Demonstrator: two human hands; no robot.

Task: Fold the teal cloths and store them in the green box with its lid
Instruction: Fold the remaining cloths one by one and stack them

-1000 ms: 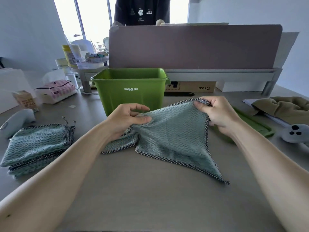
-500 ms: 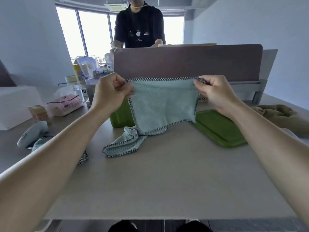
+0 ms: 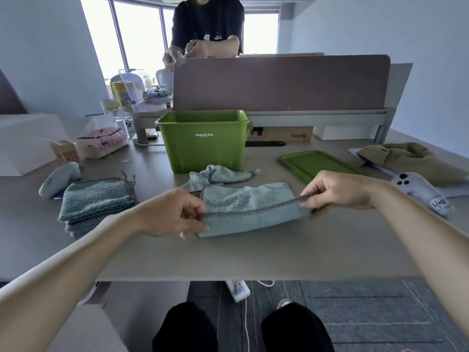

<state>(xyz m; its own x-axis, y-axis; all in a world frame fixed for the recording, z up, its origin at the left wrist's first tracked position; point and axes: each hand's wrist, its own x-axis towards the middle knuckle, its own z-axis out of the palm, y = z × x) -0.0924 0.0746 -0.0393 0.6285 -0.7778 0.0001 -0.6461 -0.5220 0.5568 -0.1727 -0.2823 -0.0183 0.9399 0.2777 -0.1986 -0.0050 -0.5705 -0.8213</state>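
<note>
Here, the left hand (image 3: 175, 214) and right hand (image 3: 337, 191) pinch one half-folded cloth (image 3: 248, 207) on the surface (image 3: 253, 255); a second cloth (image 3: 220, 175) lies crumpled before the single box (image 3: 203, 143), one lid (image 3: 314, 163) right, one stack (image 3: 96, 199) left.

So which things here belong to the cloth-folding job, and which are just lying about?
Job: held teal cloth, crumpled teal cloth, folded stack, green box, green lid.
Lying about: tissue pack, olive cloth, marked white controller, white controller beside stack.
</note>
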